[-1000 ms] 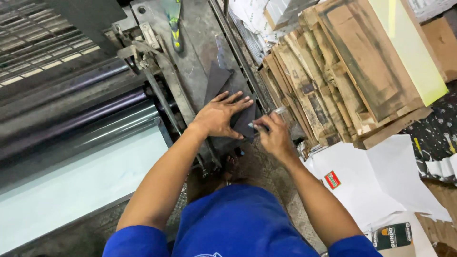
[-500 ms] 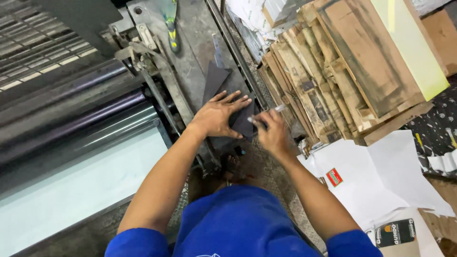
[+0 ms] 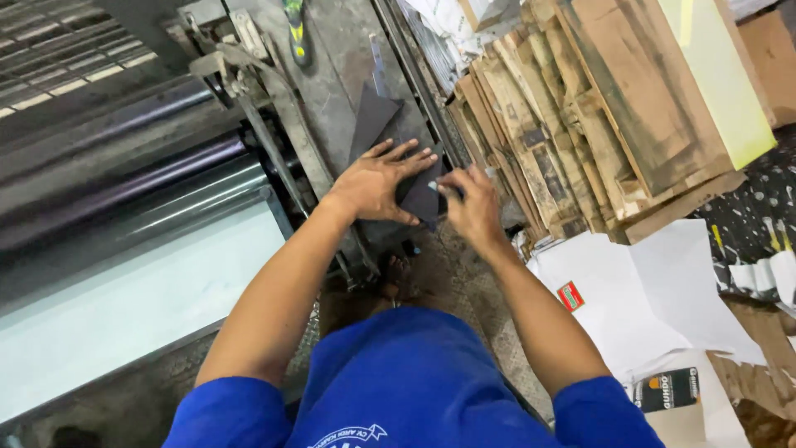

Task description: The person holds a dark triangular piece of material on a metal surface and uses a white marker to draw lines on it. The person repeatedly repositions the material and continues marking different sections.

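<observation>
The dark sheet (image 3: 419,199) lies on the grey machine ledge (image 3: 332,75) right under both hands, its long axis running away from the person toward the green-handled tool (image 3: 295,29) further up. The left hand (image 3: 377,182) is pressed flat on it with fingers spread wide, pinning it down, while the right hand (image 3: 473,207) comes at its near right edge with fingers curled (pinching the edge, it seems, though I cannot quite tell). Wooden boards (image 3: 580,108) lean just right.
</observation>
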